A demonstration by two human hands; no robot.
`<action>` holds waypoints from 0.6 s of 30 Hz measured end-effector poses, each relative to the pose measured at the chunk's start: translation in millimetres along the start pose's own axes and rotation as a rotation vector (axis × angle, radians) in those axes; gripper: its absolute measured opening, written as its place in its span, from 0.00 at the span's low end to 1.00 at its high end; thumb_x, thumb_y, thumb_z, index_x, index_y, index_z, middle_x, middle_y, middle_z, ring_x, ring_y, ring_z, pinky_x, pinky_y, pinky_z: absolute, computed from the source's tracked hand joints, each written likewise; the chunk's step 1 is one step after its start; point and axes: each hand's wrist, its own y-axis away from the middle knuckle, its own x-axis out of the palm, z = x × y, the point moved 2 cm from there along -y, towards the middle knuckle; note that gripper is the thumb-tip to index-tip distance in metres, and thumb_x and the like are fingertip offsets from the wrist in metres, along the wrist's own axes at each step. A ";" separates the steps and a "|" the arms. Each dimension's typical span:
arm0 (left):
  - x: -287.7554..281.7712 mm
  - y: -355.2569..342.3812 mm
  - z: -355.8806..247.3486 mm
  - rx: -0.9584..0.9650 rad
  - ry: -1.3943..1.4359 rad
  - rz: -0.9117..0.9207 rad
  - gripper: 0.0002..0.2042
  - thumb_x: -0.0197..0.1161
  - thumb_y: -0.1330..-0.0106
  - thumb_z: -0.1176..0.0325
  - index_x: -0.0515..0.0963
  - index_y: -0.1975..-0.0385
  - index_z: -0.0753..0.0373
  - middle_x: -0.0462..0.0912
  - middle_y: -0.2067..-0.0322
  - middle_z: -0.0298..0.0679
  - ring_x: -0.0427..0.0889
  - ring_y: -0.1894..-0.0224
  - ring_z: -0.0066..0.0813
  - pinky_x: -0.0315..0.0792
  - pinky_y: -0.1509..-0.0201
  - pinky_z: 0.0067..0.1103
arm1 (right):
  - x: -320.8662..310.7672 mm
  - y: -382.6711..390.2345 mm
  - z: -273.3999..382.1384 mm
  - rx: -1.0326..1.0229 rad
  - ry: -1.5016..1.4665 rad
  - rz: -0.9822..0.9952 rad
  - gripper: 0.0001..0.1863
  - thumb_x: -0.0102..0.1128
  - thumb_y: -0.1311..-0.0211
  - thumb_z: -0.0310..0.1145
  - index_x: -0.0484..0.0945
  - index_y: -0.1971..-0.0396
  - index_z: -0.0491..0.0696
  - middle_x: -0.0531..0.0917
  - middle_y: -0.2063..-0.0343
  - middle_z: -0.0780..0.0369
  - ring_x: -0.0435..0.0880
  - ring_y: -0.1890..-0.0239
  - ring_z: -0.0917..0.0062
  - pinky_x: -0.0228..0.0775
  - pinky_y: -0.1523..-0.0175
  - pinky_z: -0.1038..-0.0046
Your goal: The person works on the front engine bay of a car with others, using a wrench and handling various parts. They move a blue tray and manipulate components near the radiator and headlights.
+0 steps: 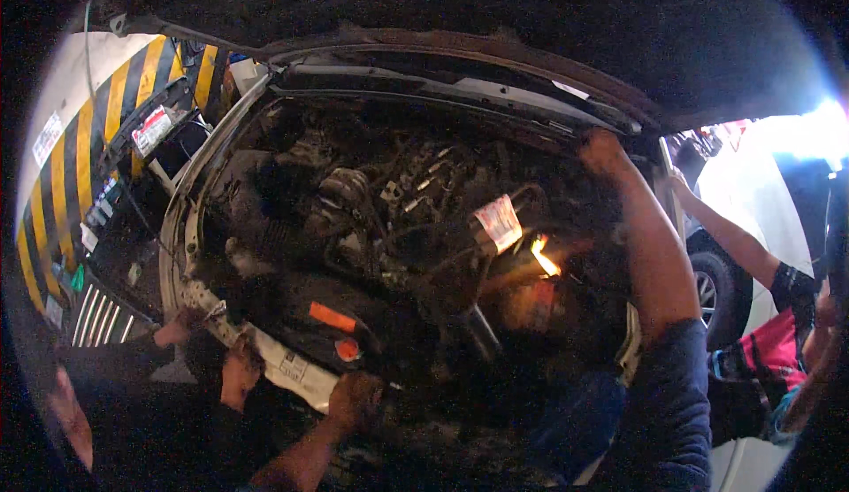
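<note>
Under a raised hood lies a dark car engine bay. My left hand is closed at the front edge of the bay, beside a pale front panel; what its fingers hold, if anything, is hidden. Stretched far across the right side, my right hand is a closed fist near the back corner, below the windshield base. Whether it grips anything there does not show. An orange label and a round orange-red cap sit just beyond my left hand.
Another person's hand rests on the front edge at left. A bright yellow light glows in the bay near a white-red label. At right, a person in pink and black reaches in beside a white car. The hood hangs overhead.
</note>
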 end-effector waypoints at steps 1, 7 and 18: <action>-3.8 -0.9 -1.0 -0.026 0.043 0.025 0.12 0.54 0.39 0.60 0.75 0.61 0.59 0.77 0.70 0.45 0.77 0.69 0.47 0.72 0.64 0.37 | 8.8 -25.9 3.5 0.002 0.068 -0.081 0.15 0.54 0.48 0.31 0.80 0.60 0.44 0.81 0.59 0.47 0.79 0.54 0.58 0.71 0.46 0.63; -22.8 9.8 0.5 -0.191 0.386 0.236 0.10 0.53 0.37 0.61 0.74 0.64 0.60 0.78 0.72 0.40 0.77 0.71 0.40 0.72 0.63 0.33 | 61.1 -132.5 40.9 -0.060 0.387 0.004 0.14 0.53 0.46 0.32 0.81 0.62 0.41 0.81 0.60 0.48 0.79 0.54 0.55 0.71 0.47 0.61; -20.9 16.8 -5.9 -0.138 0.398 0.319 0.08 0.52 0.36 0.63 0.72 0.68 0.61 0.78 0.75 0.36 0.77 0.75 0.34 0.71 0.65 0.31 | 107.9 -188.7 5.0 -0.074 0.198 0.041 0.16 0.52 0.45 0.33 0.77 0.59 0.41 0.79 0.61 0.48 0.78 0.56 0.56 0.71 0.52 0.61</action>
